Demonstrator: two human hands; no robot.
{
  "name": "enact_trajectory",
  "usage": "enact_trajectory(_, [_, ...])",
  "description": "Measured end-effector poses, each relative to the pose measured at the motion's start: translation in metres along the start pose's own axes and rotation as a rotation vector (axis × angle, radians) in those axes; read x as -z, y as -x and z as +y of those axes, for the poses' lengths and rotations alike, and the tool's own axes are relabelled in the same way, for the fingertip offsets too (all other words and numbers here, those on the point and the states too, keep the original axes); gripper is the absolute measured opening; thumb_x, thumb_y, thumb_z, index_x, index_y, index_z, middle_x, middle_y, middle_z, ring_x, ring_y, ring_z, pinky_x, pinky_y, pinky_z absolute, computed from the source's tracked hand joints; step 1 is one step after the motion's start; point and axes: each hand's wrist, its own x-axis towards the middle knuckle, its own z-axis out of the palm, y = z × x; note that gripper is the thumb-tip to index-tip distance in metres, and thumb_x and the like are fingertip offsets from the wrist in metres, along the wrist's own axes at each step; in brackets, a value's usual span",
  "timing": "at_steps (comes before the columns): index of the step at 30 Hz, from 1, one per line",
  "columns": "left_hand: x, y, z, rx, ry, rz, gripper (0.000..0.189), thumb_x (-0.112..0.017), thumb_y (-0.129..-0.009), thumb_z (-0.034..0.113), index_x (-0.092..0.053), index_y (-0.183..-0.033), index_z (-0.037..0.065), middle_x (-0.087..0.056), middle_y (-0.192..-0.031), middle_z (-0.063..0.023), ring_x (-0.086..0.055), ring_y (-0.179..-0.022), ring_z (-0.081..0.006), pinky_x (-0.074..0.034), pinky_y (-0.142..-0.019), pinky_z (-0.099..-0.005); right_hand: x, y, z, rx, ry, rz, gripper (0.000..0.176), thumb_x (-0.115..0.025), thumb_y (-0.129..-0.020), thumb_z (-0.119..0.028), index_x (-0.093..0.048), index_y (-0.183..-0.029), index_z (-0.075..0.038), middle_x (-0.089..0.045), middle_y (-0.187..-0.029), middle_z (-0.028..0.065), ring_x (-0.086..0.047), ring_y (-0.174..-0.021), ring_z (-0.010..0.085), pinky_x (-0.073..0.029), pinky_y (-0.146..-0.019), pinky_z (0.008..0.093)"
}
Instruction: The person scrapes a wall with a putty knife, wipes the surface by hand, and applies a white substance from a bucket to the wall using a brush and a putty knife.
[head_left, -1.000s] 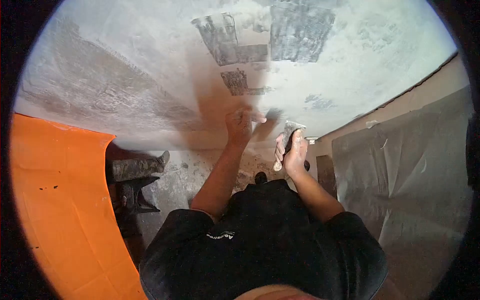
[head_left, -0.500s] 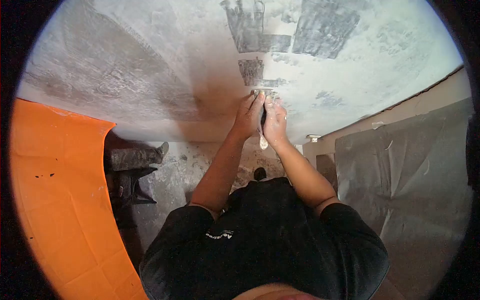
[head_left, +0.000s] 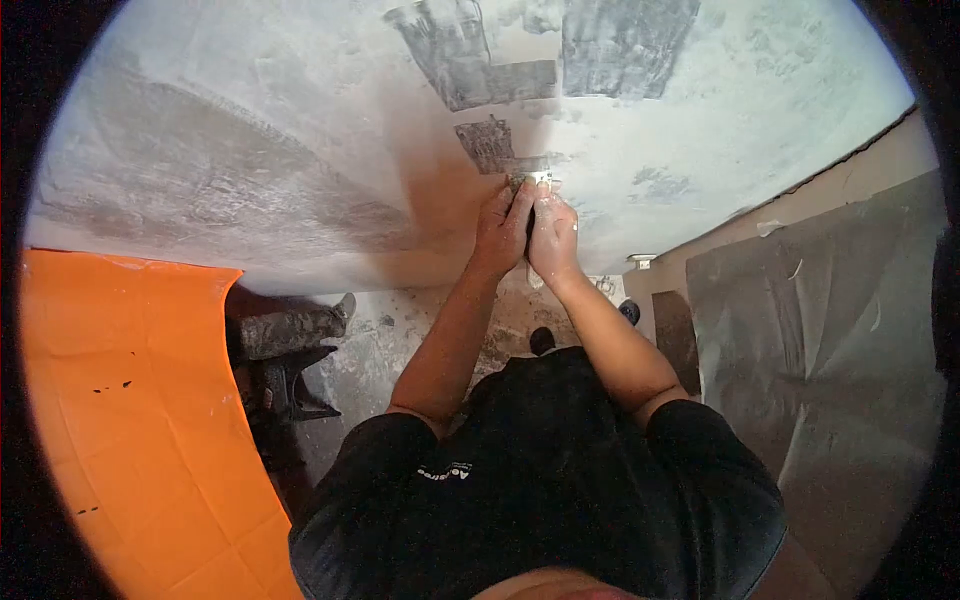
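Observation:
Both hands grip a scraper point(head_left: 535, 276), its blade end up against a grey-white wall and its pale handle end pointing down toward me. My left hand point(head_left: 503, 230) is closed round the tool from the left, fingers near the blade. From the right, my right hand point(head_left: 553, 236) is wrapped round it too, with white smears on the skin. Most of the handle and part of the blade are hidden by the fingers. Just above the blade, a dark grey patch point(head_left: 486, 144) shows on the wall point(head_left: 600, 150).
An orange sheet point(head_left: 140, 400) hangs at the left, beside dark objects point(head_left: 295, 385) on the floor. Grey sheeting point(head_left: 820, 290) covers the right side, near a small white fitting point(head_left: 641, 262). My shoes point(head_left: 542, 341) show on the stained floor point(head_left: 380, 335).
The camera view has tilted and shifted slightly. My hands and the scraper sit a little closer to the dark patch above them, with the grip unchanged. A second shoe has come into view.

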Motion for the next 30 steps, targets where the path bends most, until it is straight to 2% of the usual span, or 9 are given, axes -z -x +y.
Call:
enact_trajectory(9, [-0.003,0.002,0.015,-0.066,-0.062,0.056,0.033,-0.046,-0.101,0.022,-0.067,-0.102,-0.003,-0.064,-0.087,-0.0055,-0.055,-0.081,-0.0118,-0.045,-0.075,-0.0276,0.001,-0.002,0.012,0.077,0.066,-0.028,0.033,-0.037,-0.1,-0.013,-0.062,-0.102,0.007,-0.064,-0.083,0.0223,-0.061,-0.076,0.0272,-0.046,-0.07,0.0363])
enact_trajectory(12, [-0.004,-0.001,0.011,-0.106,0.016,0.05,0.033,-0.045,-0.101,0.021,-0.067,-0.102,-0.003,-0.063,-0.086,-0.0054,-0.056,-0.08,-0.012,-0.046,-0.074,-0.0284,-0.002,-0.001,0.024,0.0,-0.059,-0.027,0.033,-0.036,-0.1,-0.012,-0.062,-0.101,0.008,-0.064,-0.085,0.0229,-0.062,-0.077,0.0281,-0.046,-0.07,0.0375])
enact_trajectory(19, [-0.009,0.002,0.019,-0.003,0.008,0.113,0.032,-0.046,-0.1,0.021,-0.065,-0.1,-0.004,-0.065,-0.087,-0.0089,-0.057,-0.079,-0.0124,-0.046,-0.073,-0.0297,0.003,0.0,0.003,0.136,0.011,-0.027,0.031,-0.037,-0.099,-0.011,-0.061,-0.101,0.009,-0.066,-0.089,0.0184,-0.061,-0.081,0.0234,-0.048,-0.073,0.0361])
enact_trajectory(21, [-0.001,0.002,0.009,-0.161,-0.248,0.144,0.031,-0.047,-0.1,0.021,-0.064,-0.096,-0.004,-0.065,-0.086,-0.0087,-0.056,-0.078,-0.0115,-0.046,-0.072,-0.029,0.002,0.0,-0.005,-0.149,-0.182,-0.088,0.03,-0.039,-0.098,-0.008,-0.062,-0.103,0.009,-0.066,-0.09,0.017,-0.061,-0.083,0.0225,-0.048,-0.076,0.0342])
enact_trajectory(22, [0.003,0.0,0.014,-0.163,-0.249,0.152,0.031,-0.047,-0.1,0.021,-0.064,-0.096,-0.004,-0.065,-0.086,-0.0087,-0.056,-0.078,-0.0115,-0.046,-0.072,-0.029,-0.004,-0.003,0.0,-0.147,-0.184,-0.096,0.03,-0.039,-0.098,-0.008,-0.062,-0.103,0.009,-0.066,-0.09,0.017,-0.061,-0.083,0.0225,-0.048,-0.076,0.0342])
enact_trajectory(24, [-0.006,0.0,0.024,-0.154,-0.168,0.132,0.029,-0.049,-0.099,0.02,-0.063,-0.093,-0.004,-0.063,-0.082,-0.0068,-0.054,-0.076,-0.0106,-0.046,-0.07,-0.0283,-0.002,-0.003,0.012,0.15,-0.008,0.038,0.027,-0.04,-0.097,-0.007,-0.062,-0.099,0.008,-0.065,-0.085,0.0157,-0.06,-0.079,0.0213,-0.047,-0.073,0.0339])
enact_trajectory(26, [-0.009,0.0,0.017,-0.028,-0.031,0.126,0.027,-0.05,-0.099,0.019,-0.063,-0.093,-0.004,-0.062,-0.079,-0.0062,-0.053,-0.075,-0.011,-0.045,-0.07,-0.0277,0.001,-0.005,0.008,0.217,0.043,0.064,0.026,-0.041,-0.096,-0.007,-0.063,-0.097,0.007,-0.064,-0.082,0.0142,-0.06,-0.076,0.0211,-0.047,-0.07,0.0338])
enact_trajectory(28, [-0.006,0.003,0.025,0.044,-0.175,0.143,0.027,-0.05,-0.098,0.019,-0.063,-0.093,-0.004,-0.063,-0.079,-0.0074,-0.054,-0.074,-0.0116,-0.045,-0.068,-0.0281,0.001,-0.003,0.001,0.119,0.042,-0.032,0.033,-0.036,-0.099,-0.012,-0.062,-0.093,0.006,-0.065,-0.083,0.0122,-0.06,-0.075,0.0181,-0.048,-0.068,0.0328])
enact_trajectory(30, [-0.008,0.002,0.022,-0.06,-0.194,0.17,0.028,-0.051,-0.099,0.02,-0.063,-0.093,-0.004,-0.063,-0.079,-0.0074,-0.054,-0.074,-0.0112,-0.045,-0.067,-0.0274,-0.002,-0.004,-0.004,0.01,-0.083,-0.004,0.024,-0.042,-0.096,-0.006,-0.062,-0.094,0.007,-0.064,-0.079,0.0152,-0.059,-0.072,0.0225,-0.047,-0.067,0.0351])
